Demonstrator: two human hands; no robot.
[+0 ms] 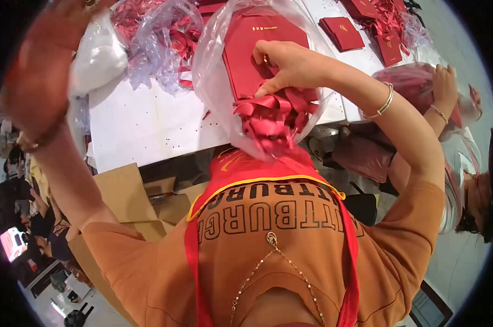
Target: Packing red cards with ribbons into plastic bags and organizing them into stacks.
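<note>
While the right hand [287, 65] is closed on a bunch of red ribbons [271, 117], it holds them inside a clear plastic bag [214, 60] just above the near edge of the white worktop [148, 125]. A flat red box [252, 49] sits in the same bag, right behind the hand and touching the ribbons. The ribbons spill downward in loops toward the person's orange shirt [268, 256] and red apron [241, 169]. A thin bangle [385, 103] circles the right wrist.

The left hand [39, 71] is raised high at the left of the view, close to the camera and blurred, its fingers spread wide and holding nothing that can be made out. Beside it lies a white bundle [96, 57], and next to that more crumpled clear wrap with red ribbons [159, 38] in it.

Farther back on the worktop lie several small red folders [342, 32]. At the right, another person's hands [445, 82] press on a separate bag of red things [407, 82]. Brown cardboard [126, 191] lies below the worktop's near edge.
</note>
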